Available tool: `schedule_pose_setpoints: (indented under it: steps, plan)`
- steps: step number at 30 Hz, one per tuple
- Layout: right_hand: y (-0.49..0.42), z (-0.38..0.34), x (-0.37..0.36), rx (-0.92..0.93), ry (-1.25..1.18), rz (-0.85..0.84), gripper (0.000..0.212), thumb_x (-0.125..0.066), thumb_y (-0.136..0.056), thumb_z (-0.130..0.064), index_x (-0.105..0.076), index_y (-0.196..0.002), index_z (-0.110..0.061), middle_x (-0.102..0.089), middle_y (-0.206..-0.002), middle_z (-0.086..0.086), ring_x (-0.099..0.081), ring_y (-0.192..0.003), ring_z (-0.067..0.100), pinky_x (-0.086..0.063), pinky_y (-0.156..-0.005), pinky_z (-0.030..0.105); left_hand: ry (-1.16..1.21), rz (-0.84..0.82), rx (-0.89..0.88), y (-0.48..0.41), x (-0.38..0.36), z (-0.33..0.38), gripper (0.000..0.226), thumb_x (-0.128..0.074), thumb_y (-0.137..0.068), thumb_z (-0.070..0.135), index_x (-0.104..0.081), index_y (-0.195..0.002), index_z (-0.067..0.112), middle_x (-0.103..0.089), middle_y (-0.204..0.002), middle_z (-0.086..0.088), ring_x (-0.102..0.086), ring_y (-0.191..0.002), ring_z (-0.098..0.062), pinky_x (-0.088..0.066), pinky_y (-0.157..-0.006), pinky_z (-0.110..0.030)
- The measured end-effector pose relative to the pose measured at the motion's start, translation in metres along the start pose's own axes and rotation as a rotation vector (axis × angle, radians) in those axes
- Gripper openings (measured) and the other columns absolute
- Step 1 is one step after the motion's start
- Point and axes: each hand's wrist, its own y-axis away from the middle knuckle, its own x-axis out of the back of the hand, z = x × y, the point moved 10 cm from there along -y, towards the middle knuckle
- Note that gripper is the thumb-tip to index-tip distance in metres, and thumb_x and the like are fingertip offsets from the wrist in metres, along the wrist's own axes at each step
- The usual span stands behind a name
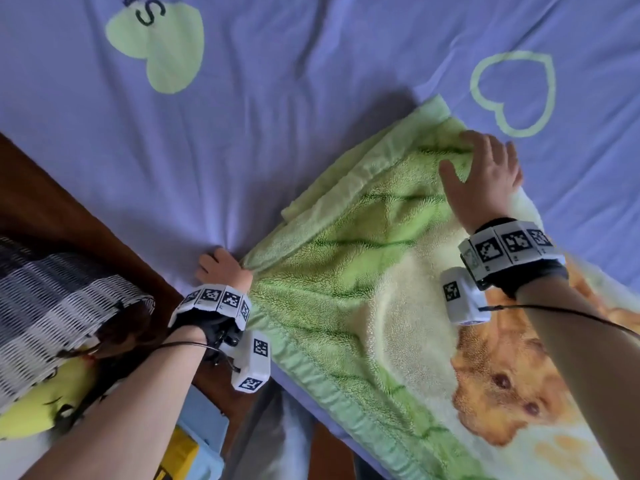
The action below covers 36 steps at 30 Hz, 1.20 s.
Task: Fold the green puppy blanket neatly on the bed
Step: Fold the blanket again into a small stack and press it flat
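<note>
1. on the bed, right of middle: green blanket (346,278) with a puppy print, spread over the lilac sheet (277,98) and running out of view at the near right; far end doubled over itself, pale hem showing along its left side.
2. at the blanket's left corner, close to the wooden bed frame (52,202): left hand (223,268), fingers curled and clamped on a bunched bit of hem, cloth drawn into ridges toward it.
3. at the far end of the blanket: right hand (485,171), palm down, fingers spread apart, thumb held wide, tips pressed into the pile, small wrinkles under them.
4. on both wrists: white bands (214,301) of black-and-white square markers, each with a small white block and a thin black cable.
5. on the sheet, far left and far right: solid green heart (159,43) and outlined green heart (516,132).
6. left of the bed frame, near: woven black-and-white object (62,306), yellow plush toy (41,400) below it, blue box (204,427) beside the left forearm.
</note>
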Motion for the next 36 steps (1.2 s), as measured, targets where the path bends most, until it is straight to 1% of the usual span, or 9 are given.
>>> schedule_pose_setpoints:
  steps: [5,8,12,16,20,25,27,31,36]
  plan:
    - [-0.026,0.013,-0.009,-0.249,-0.066,-0.113,0.052,-0.045,-0.093,-0.042,-0.034,-0.139,-0.02,-0.059,-0.128,0.012,-0.047,-0.126,0.033,-0.017,-0.11,0.044,-0.033,-0.111,0.029,-0.01,-0.006,-0.003,0.045,-0.054,-0.083,0.001,-0.039,-0.126,0.0,-0.032,-0.134,-0.026,-0.036,-0.122,-0.041,-0.033,-0.1,-0.044]
    - [-0.029,0.015,-0.012,-0.265,-0.099,-0.176,0.049,-0.042,-0.094,-0.049,-0.042,-0.132,-0.018,-0.063,-0.121,0.013,-0.049,-0.122,0.033,-0.025,-0.104,0.042,-0.03,-0.096,0.043,-0.008,-0.007,-0.001,0.046,-0.055,-0.083,0.002,-0.039,-0.127,0.0,-0.032,-0.134,-0.026,-0.035,-0.123,-0.04,-0.034,-0.099,-0.043]
    - [-0.02,0.006,-0.012,-0.182,-0.146,-0.18,0.049,-0.039,-0.096,-0.051,-0.053,-0.122,-0.012,-0.062,-0.119,0.017,-0.052,-0.115,0.036,-0.037,-0.088,0.038,-0.041,-0.092,0.053,-0.009,-0.007,-0.001,0.046,-0.056,-0.083,0.002,-0.039,-0.126,-0.001,-0.032,-0.134,-0.026,-0.035,-0.123,-0.041,-0.034,-0.098,-0.044]
    - [0.005,-0.003,-0.006,-0.094,-0.262,-0.122,0.046,-0.053,-0.091,-0.048,-0.05,-0.122,-0.014,-0.062,-0.089,0.005,-0.059,-0.094,0.03,-0.032,-0.07,0.028,-0.046,-0.097,0.059,-0.01,-0.008,-0.002,0.045,-0.056,-0.083,0.003,-0.039,-0.125,-0.001,-0.033,-0.133,-0.026,-0.035,-0.123,-0.042,-0.034,-0.098,-0.044]
    - [0.032,-0.022,-0.008,0.037,-0.281,-0.159,0.059,-0.062,-0.085,-0.048,-0.042,-0.133,-0.02,-0.059,-0.089,0.0,-0.053,-0.079,0.019,-0.028,-0.063,0.018,-0.041,-0.094,0.064,-0.01,-0.008,-0.002,0.045,-0.056,-0.082,0.002,-0.04,-0.124,-0.001,-0.032,-0.133,-0.026,-0.035,-0.122,-0.042,-0.034,-0.098,-0.044]
    - [0.072,-0.052,-0.035,0.221,-0.219,-0.427,0.045,-0.027,-0.097,-0.057,-0.048,-0.127,-0.031,-0.059,-0.07,-0.012,-0.06,-0.064,0.01,-0.046,-0.059,0.027,-0.043,-0.107,0.069,-0.011,-0.01,-0.002,0.046,-0.056,-0.083,0.003,-0.038,-0.126,0.0,-0.031,-0.134,-0.025,-0.034,-0.123,-0.042,-0.033,-0.099,-0.044]
    - [0.082,-0.059,-0.045,0.281,-0.19,-0.513,0.036,-0.031,-0.101,-0.043,-0.057,-0.118,-0.024,-0.064,-0.073,-0.003,-0.064,-0.063,0.015,-0.055,-0.061,0.036,-0.045,-0.104,0.068,-0.011,-0.009,-0.002,0.046,-0.057,-0.084,0.004,-0.038,-0.126,-0.001,-0.031,-0.134,-0.026,-0.034,-0.123,-0.042,-0.033,-0.099,-0.044]
    - [0.067,-0.073,-0.032,0.366,-0.016,-0.319,0.023,-0.058,-0.093,-0.028,-0.064,-0.112,-0.018,-0.06,-0.097,0.005,-0.059,-0.087,0.023,-0.056,-0.069,0.042,-0.042,-0.103,0.068,-0.011,-0.009,-0.001,0.048,-0.06,-0.085,0.009,-0.038,-0.127,-0.001,-0.032,-0.134,-0.026,-0.035,-0.123,-0.042,-0.033,-0.1,-0.044]
    - [0.046,-0.096,-0.037,0.48,0.104,-0.35,0.074,-0.075,-0.077,-0.013,-0.041,-0.14,-0.033,-0.032,-0.138,0.012,-0.041,-0.118,0.031,-0.05,-0.089,0.046,-0.035,-0.094,0.072,-0.011,-0.008,-0.001,0.048,-0.057,-0.085,0.005,-0.037,-0.128,-0.002,-0.031,-0.135,-0.026,-0.035,-0.123,-0.042,-0.033,-0.1,-0.044]
